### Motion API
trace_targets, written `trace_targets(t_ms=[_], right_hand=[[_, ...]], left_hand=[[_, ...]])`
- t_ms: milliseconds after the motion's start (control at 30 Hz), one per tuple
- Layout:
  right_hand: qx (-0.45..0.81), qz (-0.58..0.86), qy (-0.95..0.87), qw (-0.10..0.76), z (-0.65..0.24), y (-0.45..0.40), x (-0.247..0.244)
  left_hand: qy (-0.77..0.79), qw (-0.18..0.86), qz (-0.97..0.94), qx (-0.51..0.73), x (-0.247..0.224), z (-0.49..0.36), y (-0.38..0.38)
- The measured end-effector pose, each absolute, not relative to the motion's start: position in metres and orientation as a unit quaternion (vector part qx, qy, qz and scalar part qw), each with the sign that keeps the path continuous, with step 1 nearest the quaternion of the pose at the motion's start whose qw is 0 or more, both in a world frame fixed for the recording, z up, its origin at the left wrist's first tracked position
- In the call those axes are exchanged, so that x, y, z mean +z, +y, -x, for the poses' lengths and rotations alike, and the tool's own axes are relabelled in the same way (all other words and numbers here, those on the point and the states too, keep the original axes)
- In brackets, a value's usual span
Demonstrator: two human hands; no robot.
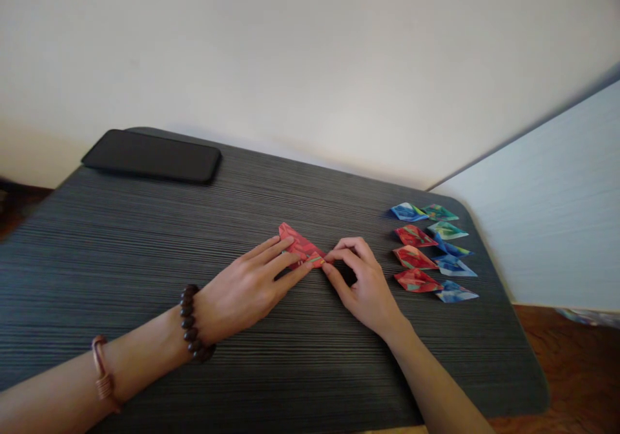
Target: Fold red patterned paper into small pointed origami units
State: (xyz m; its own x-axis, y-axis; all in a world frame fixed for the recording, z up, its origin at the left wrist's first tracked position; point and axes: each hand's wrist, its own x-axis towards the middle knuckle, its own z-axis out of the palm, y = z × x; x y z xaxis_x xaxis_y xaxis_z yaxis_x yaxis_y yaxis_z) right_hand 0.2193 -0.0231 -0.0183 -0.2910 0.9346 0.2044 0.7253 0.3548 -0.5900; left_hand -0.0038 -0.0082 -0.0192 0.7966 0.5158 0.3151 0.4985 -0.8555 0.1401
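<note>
While the red paper (301,245) is pressed flat on the dark table (232,382) beneath the spread fingers of the left hand (247,289), its right corner is pinched by the right hand (364,285).

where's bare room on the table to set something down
Bare tabletop lies between the black slab and left hand, and nearer you than the folded pieces, beside the right forearm. Crowded: around those pieces, and mid-table, where left and right hand touch the red paper.
</note>
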Motion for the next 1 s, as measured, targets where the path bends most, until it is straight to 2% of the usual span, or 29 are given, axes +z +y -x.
trace_targets(t_ms=[1000], right_hand=[[0.16,0.608,-0.733,0.261,-0.206,-0.024,-0.023]], left_hand=[[0.29,0.043,-0.945,0.142,-0.016,0.0,-0.009]])
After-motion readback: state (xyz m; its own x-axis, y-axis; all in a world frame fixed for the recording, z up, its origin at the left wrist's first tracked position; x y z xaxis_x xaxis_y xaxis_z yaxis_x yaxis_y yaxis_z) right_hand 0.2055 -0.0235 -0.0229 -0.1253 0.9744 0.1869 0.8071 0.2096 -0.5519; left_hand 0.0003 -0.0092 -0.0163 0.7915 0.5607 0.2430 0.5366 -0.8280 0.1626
